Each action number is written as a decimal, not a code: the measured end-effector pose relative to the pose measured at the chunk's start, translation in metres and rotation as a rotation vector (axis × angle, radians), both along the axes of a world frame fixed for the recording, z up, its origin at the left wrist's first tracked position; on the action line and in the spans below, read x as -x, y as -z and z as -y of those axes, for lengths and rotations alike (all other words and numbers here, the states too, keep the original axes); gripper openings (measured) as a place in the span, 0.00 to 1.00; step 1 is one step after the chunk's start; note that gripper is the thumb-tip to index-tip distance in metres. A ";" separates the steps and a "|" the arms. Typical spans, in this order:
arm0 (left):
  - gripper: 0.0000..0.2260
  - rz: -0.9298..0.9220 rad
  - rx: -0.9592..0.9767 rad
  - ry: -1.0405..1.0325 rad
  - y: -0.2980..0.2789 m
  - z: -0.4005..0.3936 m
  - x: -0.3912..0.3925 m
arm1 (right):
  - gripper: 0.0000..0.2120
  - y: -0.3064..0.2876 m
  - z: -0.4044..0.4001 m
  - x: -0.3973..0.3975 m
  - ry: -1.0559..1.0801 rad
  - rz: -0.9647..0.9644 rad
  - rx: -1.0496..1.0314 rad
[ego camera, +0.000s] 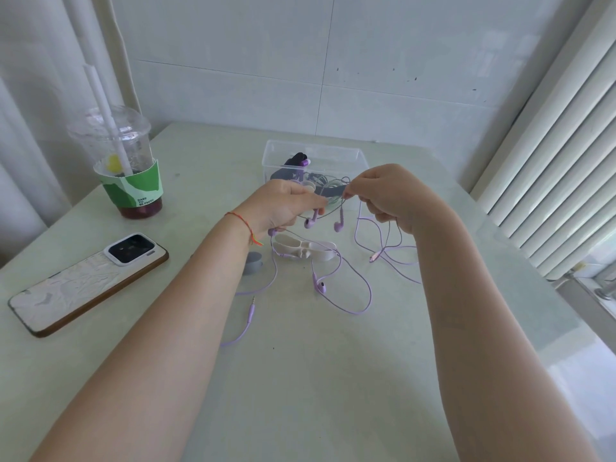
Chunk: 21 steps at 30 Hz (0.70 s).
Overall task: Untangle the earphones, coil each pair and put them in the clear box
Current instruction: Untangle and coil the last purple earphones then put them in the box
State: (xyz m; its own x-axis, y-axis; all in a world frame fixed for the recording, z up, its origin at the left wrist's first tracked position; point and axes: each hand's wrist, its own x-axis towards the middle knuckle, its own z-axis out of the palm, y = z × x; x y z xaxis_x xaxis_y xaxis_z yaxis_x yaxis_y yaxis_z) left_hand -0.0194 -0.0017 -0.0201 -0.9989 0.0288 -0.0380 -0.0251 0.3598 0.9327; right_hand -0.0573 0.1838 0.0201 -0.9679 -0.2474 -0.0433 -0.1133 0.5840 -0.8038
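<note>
Earphones (336, 225) lilac, tangled, pinched by left hand (283, 205), right hand (386, 198) fingers

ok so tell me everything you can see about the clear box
The clear box is a small rectangular container of see-through plastic with rounded corners and no lid on it. It stands upright on the pale green table, towards the far edge near the wall, just behind the raised hands. Inside lie coiled earphones, dark and purple ones at the left and a greenish cord further right. Neither hand appears to touch it; they partly hide its near wall.
</note>
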 end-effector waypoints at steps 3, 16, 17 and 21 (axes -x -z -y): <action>0.11 0.005 -0.033 0.058 0.002 0.001 0.000 | 0.10 0.002 0.003 0.001 -0.039 0.015 0.060; 0.05 -0.070 -0.314 -0.004 -0.002 0.000 0.000 | 0.04 0.003 0.002 -0.004 -0.041 0.090 0.109; 0.06 -0.086 -0.324 -0.030 -0.002 0.001 0.000 | 0.04 0.003 0.002 -0.005 -0.046 0.074 0.082; 0.07 -0.129 -0.454 -0.174 -0.001 0.004 0.005 | 0.07 0.002 0.003 -0.008 -0.103 0.035 -0.005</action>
State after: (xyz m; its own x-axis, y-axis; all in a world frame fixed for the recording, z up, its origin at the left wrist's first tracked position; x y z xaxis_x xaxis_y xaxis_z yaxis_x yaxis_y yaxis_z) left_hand -0.0244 -0.0055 -0.0188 -0.9861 -0.1536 0.0636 0.0768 -0.0821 0.9937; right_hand -0.0497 0.1805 0.0182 -0.9353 -0.3452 -0.0780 -0.1451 0.5751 -0.8051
